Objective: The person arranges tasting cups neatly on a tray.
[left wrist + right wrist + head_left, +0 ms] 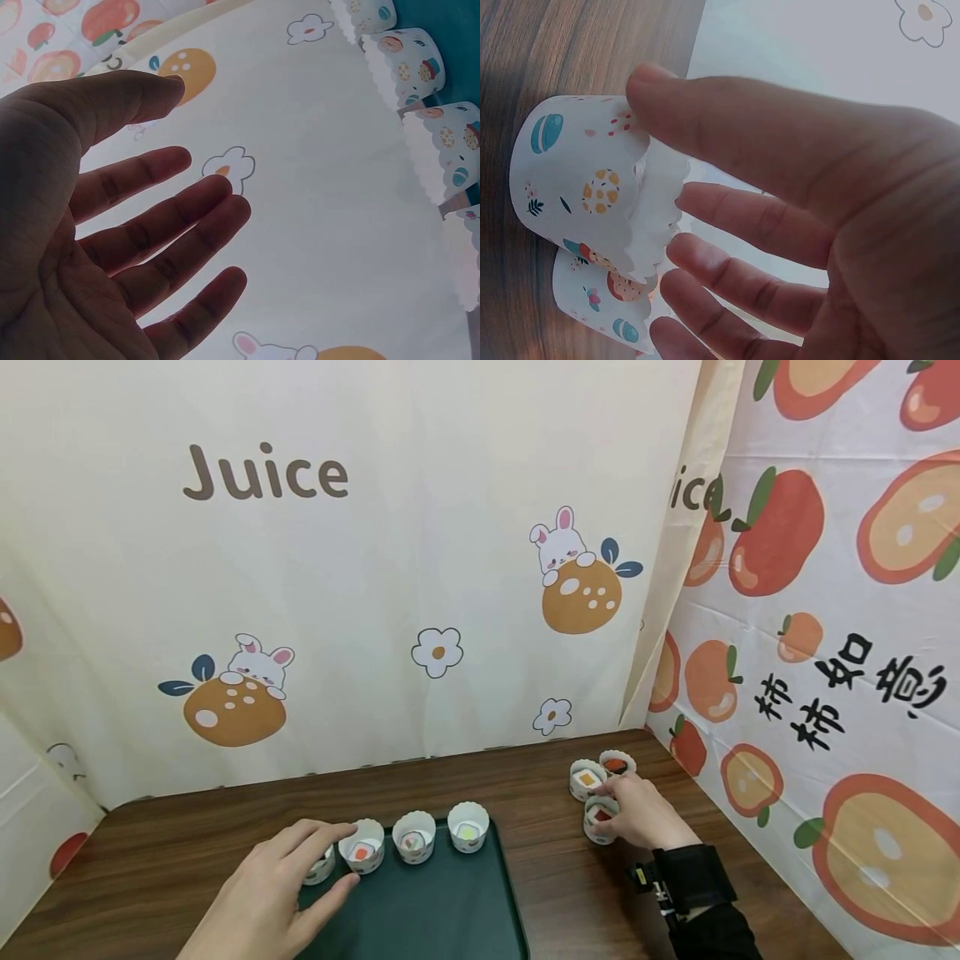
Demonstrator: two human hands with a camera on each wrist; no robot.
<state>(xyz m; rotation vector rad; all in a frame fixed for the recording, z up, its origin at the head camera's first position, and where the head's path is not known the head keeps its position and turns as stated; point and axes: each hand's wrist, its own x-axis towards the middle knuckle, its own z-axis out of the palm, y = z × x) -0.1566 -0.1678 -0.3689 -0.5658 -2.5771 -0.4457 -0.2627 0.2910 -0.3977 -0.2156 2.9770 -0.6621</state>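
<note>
My right hand (637, 810) is over a cluster of three white paper baking cups on the table's right side. Its thumb (697, 116) overlaps the wall of the nearer printed cup (577, 172), and its fingers spread beside the scalloped rim. The front cup (592, 828) holds a dark red piece, the back left cup (582, 785) a yellow one, the back right cup (626, 765) an orange-red one. My left hand (281, 877) hovers over the tray with fingers apart, holding nothing. Its index fingertip overlaps a cup (367, 863) with an orange piece.
A dark green tray (427, 910) lies on the wooden table (551, 852). Along its back edge stand more cups: one partly hidden cup (321, 870) by the left hand, a middle cup (415, 856) and a right cup (468, 814). Printed curtains hang behind and at right.
</note>
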